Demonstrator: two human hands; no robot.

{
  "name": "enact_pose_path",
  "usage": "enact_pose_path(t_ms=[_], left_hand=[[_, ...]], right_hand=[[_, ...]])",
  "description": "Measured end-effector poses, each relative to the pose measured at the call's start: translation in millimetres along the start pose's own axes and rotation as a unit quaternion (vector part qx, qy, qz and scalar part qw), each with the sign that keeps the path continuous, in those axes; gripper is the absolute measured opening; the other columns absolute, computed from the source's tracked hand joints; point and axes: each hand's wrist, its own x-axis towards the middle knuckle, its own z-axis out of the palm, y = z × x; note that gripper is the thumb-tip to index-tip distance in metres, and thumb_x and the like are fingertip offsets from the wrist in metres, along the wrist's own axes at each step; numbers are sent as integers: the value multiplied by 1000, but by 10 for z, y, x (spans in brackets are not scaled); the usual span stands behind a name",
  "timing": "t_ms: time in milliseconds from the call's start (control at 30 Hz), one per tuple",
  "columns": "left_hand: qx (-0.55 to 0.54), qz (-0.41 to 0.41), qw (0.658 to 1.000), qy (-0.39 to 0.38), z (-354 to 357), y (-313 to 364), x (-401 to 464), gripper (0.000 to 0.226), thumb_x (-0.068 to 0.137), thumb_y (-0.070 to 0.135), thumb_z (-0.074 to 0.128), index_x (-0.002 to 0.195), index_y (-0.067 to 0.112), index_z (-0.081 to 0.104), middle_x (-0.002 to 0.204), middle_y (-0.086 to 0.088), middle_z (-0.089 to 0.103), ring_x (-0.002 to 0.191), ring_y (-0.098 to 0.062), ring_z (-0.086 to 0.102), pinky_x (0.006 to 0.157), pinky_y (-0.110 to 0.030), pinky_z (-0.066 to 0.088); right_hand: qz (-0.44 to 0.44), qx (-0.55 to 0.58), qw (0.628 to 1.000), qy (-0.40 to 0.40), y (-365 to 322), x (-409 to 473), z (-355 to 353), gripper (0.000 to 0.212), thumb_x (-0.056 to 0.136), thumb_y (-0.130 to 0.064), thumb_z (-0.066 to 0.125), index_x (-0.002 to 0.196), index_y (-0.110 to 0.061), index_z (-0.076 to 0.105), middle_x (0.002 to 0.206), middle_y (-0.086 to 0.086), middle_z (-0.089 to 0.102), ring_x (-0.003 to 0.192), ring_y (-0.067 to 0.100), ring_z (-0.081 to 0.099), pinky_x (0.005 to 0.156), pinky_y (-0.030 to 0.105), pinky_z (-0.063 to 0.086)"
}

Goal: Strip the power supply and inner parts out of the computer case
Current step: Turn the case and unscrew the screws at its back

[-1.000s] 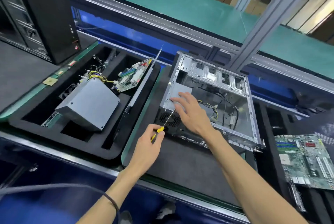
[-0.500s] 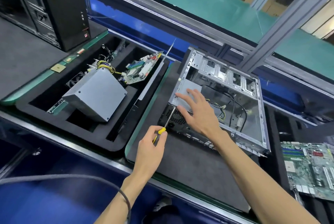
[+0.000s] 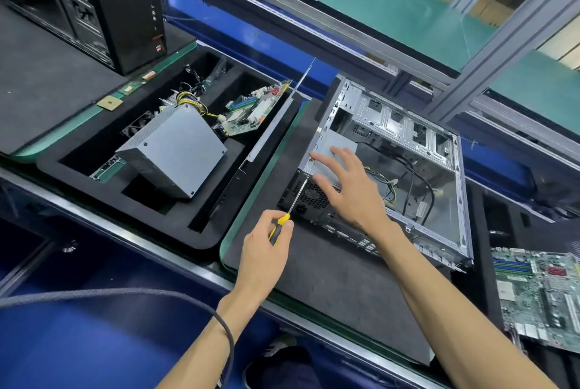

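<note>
Head view looks down on an open computer case [image 3: 398, 168] lying on its side on a dark mat [image 3: 329, 288]. Inside its near left corner sits the grey power supply [image 3: 340, 145], partly covered by the right hand [image 3: 348, 187], whose fingers lie spread and straight across its top and the case's rear edge. Loose wires [image 3: 408, 181] trail over the case floor; where they end is hard to make out.

Left hand [image 3: 263, 253] curls round the yellow handle of a screwdriver [image 3: 290, 205], its tip against the case's rear panel; the exact contact spot is too small to tell.

Left of the mat, just beside it, a black foam tray [image 3: 103, 168] holds another grey power unit [image 3: 171, 150], tilted, with a green circuit board [image 3: 254, 109] behind it. At the right, another circuit board [image 3: 539, 288] is cut off by the picture's edge. A black tower [image 3: 103, 2] stands at the far left, cropped at the top. Bare mat lies open between the case and the near bench edge.
</note>
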Motion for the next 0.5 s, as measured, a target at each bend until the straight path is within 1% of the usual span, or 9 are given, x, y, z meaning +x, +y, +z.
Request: enact_pose_path(t_ms=[100,233,333,400,433,500], left_hand=[[12,6,1000,1,3,-4,10,6,100,42,54,105,40,58,78,15,59,71,-11,58,62,-21,46],[26,13,1000,-4,-5,6,21,5,100,43,54,103,40,57,78,11,58,64,-5,51,60,-25,46],[47,18,999,-3,-10,28,9,2,101,41,52,101,42,54,82,13,58,69,-7,52,63,-25,45],[87,33,996,5,-22,47,-3,2,101,41,51,102,40,52,74,16,56,68,-4,52,57,-18,42],[117,48,992,13,-29,60,-9,3,102,41,50,103,38,51,69,16,54,65,-4,52,54,-16,39],[179,82,980,34,-46,88,-16,7,102,39,49,106,34,50,67,13,54,62,-5,53,50,-16,34]], right_hand=[[1,-1,1000,2,2,-1,8,51,98,-66,28,146,-54,37,160,-5,33,153,15,14,98,54,50],[0,-1,1000,4,8,-3,7,50,98,-66,29,146,-54,37,160,-5,33,153,14,15,100,54,50],[2,1,1000,2,5,-7,3,49,98,-66,30,146,-54,36,160,-5,32,153,14,14,100,54,48],[3,1,1000,1,1,-7,1,49,98,-66,29,146,-55,36,160,-5,32,153,14,13,100,54,48],[3,0,1000,1,-1,-7,1,48,99,-65,30,145,-55,36,160,-6,32,153,14,13,100,53,48],[3,1,1000,1,-3,-4,1,47,100,-64,32,145,-55,36,160,-6,32,153,13,13,100,53,47]])
